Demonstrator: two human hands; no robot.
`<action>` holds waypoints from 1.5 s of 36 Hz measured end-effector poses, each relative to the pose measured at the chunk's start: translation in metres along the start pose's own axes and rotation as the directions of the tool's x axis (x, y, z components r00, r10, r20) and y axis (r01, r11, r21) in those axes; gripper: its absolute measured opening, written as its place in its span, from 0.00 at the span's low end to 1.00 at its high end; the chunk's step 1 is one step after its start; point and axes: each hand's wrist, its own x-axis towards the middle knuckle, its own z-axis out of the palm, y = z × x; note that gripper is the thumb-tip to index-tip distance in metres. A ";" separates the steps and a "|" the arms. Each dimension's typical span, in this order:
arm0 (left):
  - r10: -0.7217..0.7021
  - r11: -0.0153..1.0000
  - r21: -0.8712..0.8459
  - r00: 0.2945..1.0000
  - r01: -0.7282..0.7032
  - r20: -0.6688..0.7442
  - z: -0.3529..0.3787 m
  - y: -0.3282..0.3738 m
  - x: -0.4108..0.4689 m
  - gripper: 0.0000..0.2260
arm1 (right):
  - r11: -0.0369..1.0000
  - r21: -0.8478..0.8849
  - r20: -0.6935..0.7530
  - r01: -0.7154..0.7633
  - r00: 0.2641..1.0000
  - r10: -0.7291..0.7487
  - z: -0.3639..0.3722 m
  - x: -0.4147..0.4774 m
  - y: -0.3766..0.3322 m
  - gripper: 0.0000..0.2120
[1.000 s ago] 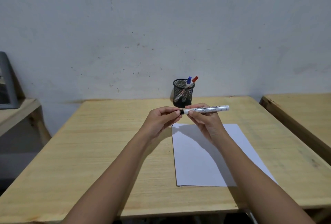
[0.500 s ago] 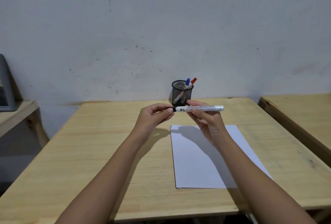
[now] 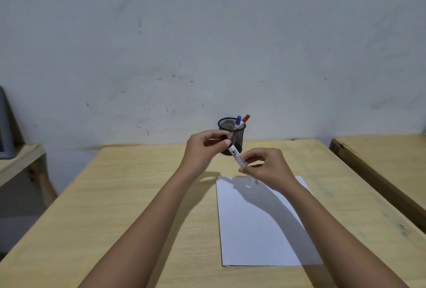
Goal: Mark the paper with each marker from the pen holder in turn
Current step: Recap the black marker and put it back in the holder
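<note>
A: The fingers (image 3: 227,142) of the left hand (image 3: 202,149) are pinched together at the upper end of the white marker (image 3: 237,156). Is that the cap they hold?

B: Something dark sits between them, but the fingertips cover it, so I cannot tell whether it is on or off the barrel. The right hand (image 3: 267,170) pinches the same marker lower down, thumb and forefinger clenched around the barrel.

A: And its lower end?

B: Hidden behind the right hand and blurred where it comes out. The marker slants in the air, top toward the left hand, above the far edge of the paper (image 3: 260,225).

A: The paper itself?

B: Flat on the tabletop (image 3: 138,195), partly under the shadow of the arms and crossed by the right forearm. I see no marks on the visible part.

A: The rest of the markers?

B: The pen holder (image 3: 235,135), black mesh, stands at the far edge by the wall, its lower left side behind the left hand. A blue-capped marker (image 3: 238,120) and a red-capped marker (image 3: 245,118) stick out of it
</note>
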 end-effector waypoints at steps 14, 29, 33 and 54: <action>0.117 0.907 0.399 0.991 -0.134 0.067 0.023 0.018 0.052 0.08 | 0.994 -0.058 -0.084 0.089 0.992 -0.094 -0.017 0.051 0.006 0.13; -0.160 0.878 0.452 0.986 0.159 -0.036 0.030 -0.096 0.099 0.30 | 0.949 0.289 -0.353 0.122 0.936 -0.013 -0.016 0.129 0.016 0.07; -0.126 0.904 0.397 0.986 0.158 -0.104 0.035 -0.116 0.106 0.32 | 0.951 0.285 -0.334 0.117 0.942 -0.016 -0.008 0.140 0.024 0.07; -0.078 0.900 0.426 0.995 0.096 -0.059 0.034 -0.132 0.116 0.29 | 0.995 -0.014 -0.210 -0.094 0.974 0.089 0.003 0.166 0.040 0.07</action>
